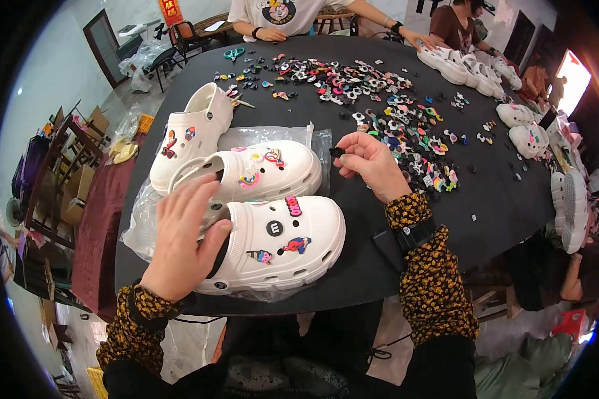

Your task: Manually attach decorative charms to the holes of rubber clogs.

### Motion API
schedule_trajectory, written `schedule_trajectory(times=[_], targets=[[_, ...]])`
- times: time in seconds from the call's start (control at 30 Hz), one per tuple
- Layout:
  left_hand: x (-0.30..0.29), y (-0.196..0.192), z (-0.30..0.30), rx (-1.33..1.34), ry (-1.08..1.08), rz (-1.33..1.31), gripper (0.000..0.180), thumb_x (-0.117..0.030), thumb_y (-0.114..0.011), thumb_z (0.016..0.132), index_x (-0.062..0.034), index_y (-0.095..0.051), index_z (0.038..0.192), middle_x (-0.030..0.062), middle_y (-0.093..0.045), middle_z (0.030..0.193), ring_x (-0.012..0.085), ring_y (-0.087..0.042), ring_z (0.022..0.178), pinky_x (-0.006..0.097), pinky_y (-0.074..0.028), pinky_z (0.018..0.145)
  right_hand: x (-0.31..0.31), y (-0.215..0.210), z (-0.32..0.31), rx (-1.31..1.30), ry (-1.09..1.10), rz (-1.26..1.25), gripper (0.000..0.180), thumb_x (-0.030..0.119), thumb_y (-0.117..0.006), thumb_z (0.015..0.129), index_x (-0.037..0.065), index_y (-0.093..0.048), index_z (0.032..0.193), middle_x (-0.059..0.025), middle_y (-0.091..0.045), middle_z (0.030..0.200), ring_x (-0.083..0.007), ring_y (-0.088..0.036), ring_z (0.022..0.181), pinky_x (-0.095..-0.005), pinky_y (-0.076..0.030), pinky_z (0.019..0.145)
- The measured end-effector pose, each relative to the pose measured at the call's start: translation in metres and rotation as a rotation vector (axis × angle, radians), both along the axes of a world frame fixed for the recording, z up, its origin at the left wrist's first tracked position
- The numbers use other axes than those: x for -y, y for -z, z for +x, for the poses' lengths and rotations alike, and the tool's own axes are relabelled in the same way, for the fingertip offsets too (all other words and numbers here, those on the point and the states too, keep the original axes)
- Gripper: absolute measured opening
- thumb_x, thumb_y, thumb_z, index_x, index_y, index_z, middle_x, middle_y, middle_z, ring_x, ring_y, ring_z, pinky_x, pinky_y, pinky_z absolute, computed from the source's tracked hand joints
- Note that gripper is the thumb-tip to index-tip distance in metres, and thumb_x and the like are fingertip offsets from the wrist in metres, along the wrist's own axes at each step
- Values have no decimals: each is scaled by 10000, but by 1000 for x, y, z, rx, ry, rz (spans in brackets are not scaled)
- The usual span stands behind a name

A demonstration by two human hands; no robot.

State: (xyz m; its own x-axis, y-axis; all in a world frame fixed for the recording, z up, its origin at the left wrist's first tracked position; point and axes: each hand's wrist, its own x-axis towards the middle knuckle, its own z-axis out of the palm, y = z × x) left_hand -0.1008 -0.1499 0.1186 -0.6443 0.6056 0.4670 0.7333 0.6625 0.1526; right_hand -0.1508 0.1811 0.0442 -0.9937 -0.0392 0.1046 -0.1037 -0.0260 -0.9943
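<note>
Pinched between the thumb and forefinger of my right hand (pixel 371 163) is a small black shoe charm (pixel 337 152), just right of the clogs. My left hand (pixel 185 243) lies over the heel end of the nearest white clog (pixel 319 229), fingers stretched and apart, thumb beside its opening. That clog carries several charms, among them a round black one (pixel 274 229) and a pink one (pixel 293 205). Behind it, a second white clog (pixel 299 166) bears a rainbow charm (pixel 249 179). A third white clog (pixel 193 136) stands at an angle farther back left, also decorated.
Clear plastic bags (pixel 140 223) lie under the clogs on the black table (pixel 506 209). Loose colourful charms (pixel 366 83) spread across its middle and far side. More white clogs (pixel 456 68) line the right side. A co-worker's hand (pixel 416 40) reaches toward them; other people sit around.
</note>
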Motion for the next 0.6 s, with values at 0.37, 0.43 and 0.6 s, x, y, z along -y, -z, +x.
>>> schedule_trajectory(times=[0.37, 0.43, 0.6], targets=[[1, 12, 3, 175, 36, 0, 437, -281, -498, 942, 8, -500, 1270, 203, -488, 1322, 336, -475, 1196, 435, -295, 1024, 3, -1, 1, -96, -6, -99, 133, 43, -598, 860, -12, -642, 973, -42, -652, 839, -88, -607, 746, -227, -503, 680], [-3, 12, 5, 174, 22, 14, 437, -289, -487, 942, 9, -505, 1261, 204, -489, 1317, 347, -474, 1191, 437, -292, 1029, -1, 1, 1, -105, 16, -83, 145, 56, -607, 858, -12, -651, 978, -39, -653, 837, -86, -603, 742, -228, -499, 672], [-2, 14, 8, 157, 13, 19, 450, -301, -479, 942, 12, -506, 1264, 205, -494, 1309, 361, -475, 1179, 442, -292, 1029, -1, 7, -3, -152, 123, 235, 159, 68, -632, 838, -9, -651, 976, -21, -653, 835, -68, -584, 727, -223, -488, 671]])
